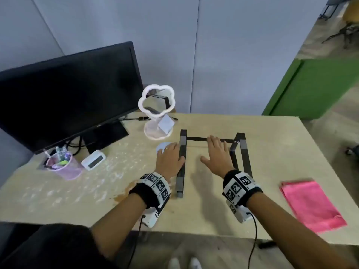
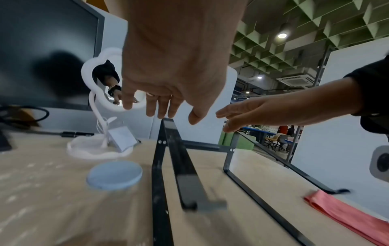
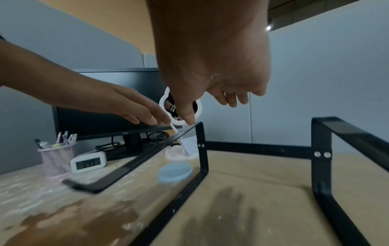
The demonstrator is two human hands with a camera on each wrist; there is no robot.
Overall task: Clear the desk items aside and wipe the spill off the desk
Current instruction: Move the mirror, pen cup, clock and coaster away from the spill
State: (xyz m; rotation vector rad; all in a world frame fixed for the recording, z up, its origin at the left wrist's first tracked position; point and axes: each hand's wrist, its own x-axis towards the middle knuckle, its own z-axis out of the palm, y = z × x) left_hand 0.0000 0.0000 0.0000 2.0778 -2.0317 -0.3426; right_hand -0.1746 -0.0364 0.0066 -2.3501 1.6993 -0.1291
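Hovering with fingers spread, the left hand (image 1: 169, 158) and right hand (image 1: 218, 154) sit over the black metal stand (image 1: 240, 152), gripping nothing. Brown spill (image 3: 69, 221) stains the counter (image 1: 272, 136) front-left; pink cloth (image 1: 310, 204) lies well right.

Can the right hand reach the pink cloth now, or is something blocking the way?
Probably yes. The right hand is open and holds nothing, and the pink cloth lies flat on the desk on its side, beyond the black stand, with nothing on it.
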